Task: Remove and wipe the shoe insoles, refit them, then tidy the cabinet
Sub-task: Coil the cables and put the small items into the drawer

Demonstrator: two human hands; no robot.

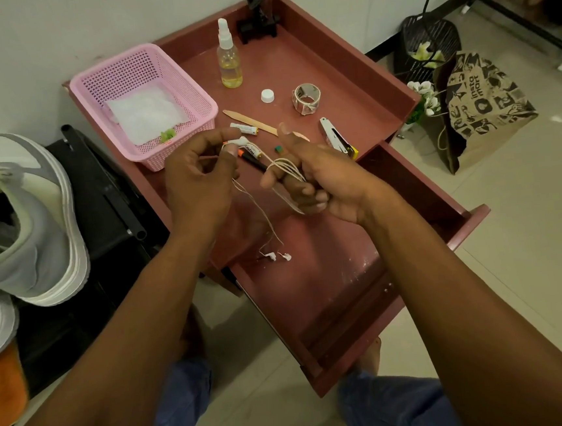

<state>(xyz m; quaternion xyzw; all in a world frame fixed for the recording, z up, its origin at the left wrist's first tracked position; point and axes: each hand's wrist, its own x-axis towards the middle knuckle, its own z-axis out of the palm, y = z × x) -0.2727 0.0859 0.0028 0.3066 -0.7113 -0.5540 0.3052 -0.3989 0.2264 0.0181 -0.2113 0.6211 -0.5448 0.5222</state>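
Two hands work above your cabinet [328,72]: left hand [198,179] pinches the earphone cord [262,214], hanging downward; right hand [317,179] grips its coils.

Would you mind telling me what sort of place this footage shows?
Probably a room in a home: a small reddish-brown cabinet with an open drawer stands against a white wall on a tiled floor, with grey-and-white sneakers and a brown paper shopping bag beside it.
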